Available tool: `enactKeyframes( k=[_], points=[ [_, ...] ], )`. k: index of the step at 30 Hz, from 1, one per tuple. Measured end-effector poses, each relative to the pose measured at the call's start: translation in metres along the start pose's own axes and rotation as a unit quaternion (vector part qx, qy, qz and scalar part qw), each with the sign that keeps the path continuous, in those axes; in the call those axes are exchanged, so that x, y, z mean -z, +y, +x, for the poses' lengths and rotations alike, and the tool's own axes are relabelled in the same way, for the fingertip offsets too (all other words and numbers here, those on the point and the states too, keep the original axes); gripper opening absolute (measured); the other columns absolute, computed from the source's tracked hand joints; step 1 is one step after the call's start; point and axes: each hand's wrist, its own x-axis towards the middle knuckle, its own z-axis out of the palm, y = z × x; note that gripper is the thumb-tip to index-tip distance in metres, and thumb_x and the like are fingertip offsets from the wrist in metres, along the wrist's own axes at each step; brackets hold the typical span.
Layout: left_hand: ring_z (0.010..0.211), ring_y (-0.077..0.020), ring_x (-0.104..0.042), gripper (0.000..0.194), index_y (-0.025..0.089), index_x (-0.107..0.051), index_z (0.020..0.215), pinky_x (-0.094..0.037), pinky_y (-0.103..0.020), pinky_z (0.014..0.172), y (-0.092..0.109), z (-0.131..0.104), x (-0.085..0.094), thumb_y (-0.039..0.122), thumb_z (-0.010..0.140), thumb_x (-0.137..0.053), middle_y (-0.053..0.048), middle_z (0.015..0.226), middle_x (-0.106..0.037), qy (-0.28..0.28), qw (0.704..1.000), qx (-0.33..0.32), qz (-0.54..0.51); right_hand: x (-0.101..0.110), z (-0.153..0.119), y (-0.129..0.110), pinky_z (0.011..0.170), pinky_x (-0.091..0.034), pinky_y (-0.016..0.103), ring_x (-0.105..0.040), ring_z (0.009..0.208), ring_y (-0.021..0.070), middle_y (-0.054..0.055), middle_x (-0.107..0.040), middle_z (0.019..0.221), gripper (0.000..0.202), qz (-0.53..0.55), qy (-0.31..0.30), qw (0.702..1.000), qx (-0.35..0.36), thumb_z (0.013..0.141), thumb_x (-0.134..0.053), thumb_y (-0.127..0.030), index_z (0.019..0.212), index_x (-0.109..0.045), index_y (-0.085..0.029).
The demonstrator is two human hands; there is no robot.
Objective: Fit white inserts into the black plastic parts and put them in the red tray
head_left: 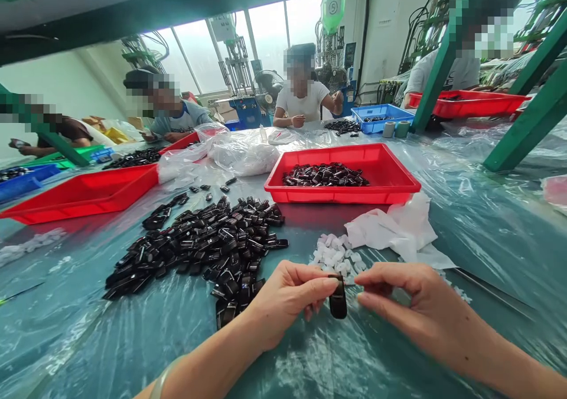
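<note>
My left hand (283,301) pinches a small black glossy plastic part (338,304) with rounded lower corners, held upright above the table. Just to its right is my right hand (416,298), its thumb and forefinger apart and pointing at the part without touching it; I make out nothing between them. Beyond my left hand spreads a large heap of similar black parts (208,239). A small pile of translucent white pieces (336,252) lies behind the held part, partly hidden by my hands.
A red tray (341,196) holding more black parts stands ahead, with another red tray (88,195) at left. A crumpled white sheet (394,227) and metal tweezers (496,295) lie at right. Green posts (531,121) rise from the plastic-covered table (110,352). Several people sit across and along it.
</note>
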Motion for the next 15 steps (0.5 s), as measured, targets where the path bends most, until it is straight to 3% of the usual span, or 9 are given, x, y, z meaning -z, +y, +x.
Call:
enactKeyframes(
  k=[2,4,6,8,10,15],
  points=[
    [0.046,-0.0049,-0.034,0.033,0.012,-0.060,0.054,-0.024,-0.019,0.043,0.000,-0.001,0.001,0.040,0.071,-0.062,0.003,0.051,-0.042,0.004,1.000,-0.008,-0.004,0.008,0.004,0.006,0.059,-0.047,0.028,-0.058,0.066,0.0164,0.001,-0.064,0.077,0.017,-0.050,0.155,0.987,0.007,0.076,-0.057,-0.032,0.090,-0.063,-0.024],
    [0.048,-0.0053,-0.033,0.035,0.013,-0.056,0.049,-0.023,-0.020,0.044,0.000,-0.001,0.003,0.039,0.071,-0.063,0.003,0.052,-0.041,0.018,1.000,-0.020,-0.007,0.018,0.010,0.012,0.061,-0.048,0.032,-0.057,0.082,0.0216,0.005,-0.061,0.099,0.036,-0.107,0.307,0.946,-0.001,0.073,-0.059,-0.037,0.106,-0.056,-0.024],
    [0.049,-0.0061,-0.033,0.035,0.013,-0.055,0.047,-0.022,-0.021,0.046,0.002,-0.002,0.004,0.038,0.071,-0.063,0.003,0.052,-0.039,0.032,0.999,-0.042,-0.005,0.028,0.018,0.020,0.064,-0.048,0.035,-0.050,0.102,0.0272,0.011,-0.048,0.121,0.061,-0.133,0.392,0.910,-0.032,0.067,-0.062,-0.042,0.122,-0.042,-0.022],
    [0.051,-0.0067,-0.031,0.034,0.014,-0.056,0.048,-0.022,-0.022,0.047,0.006,-0.004,0.006,0.036,0.073,-0.061,0.003,0.051,-0.036,0.040,0.996,-0.074,0.012,0.036,0.027,0.032,0.069,-0.046,0.038,-0.041,0.114,0.0307,0.016,-0.037,0.130,0.082,-0.134,0.416,0.896,-0.080,0.060,-0.067,-0.046,0.129,-0.032,-0.018],
    [0.052,-0.0070,-0.029,0.032,0.014,-0.060,0.051,-0.021,-0.023,0.049,0.009,-0.006,0.007,0.034,0.076,-0.059,0.003,0.052,-0.034,0.044,0.993,-0.102,0.041,0.042,0.034,0.047,0.076,-0.044,0.041,-0.038,0.118,0.0329,0.019,-0.036,0.130,0.090,-0.133,0.405,0.896,-0.128,0.056,-0.069,-0.048,0.130,-0.030,-0.015],
    [0.056,-0.0076,-0.031,0.023,0.015,-0.069,0.064,-0.023,-0.022,0.051,0.011,-0.009,0.008,0.032,0.075,-0.060,0.003,0.055,-0.036,0.048,0.988,-0.131,0.064,0.045,0.044,0.085,0.075,-0.043,0.044,-0.049,0.106,0.0366,0.023,-0.049,0.118,0.081,-0.131,0.360,0.911,-0.151,0.061,-0.067,-0.048,0.125,-0.037,-0.010]
  ],
)
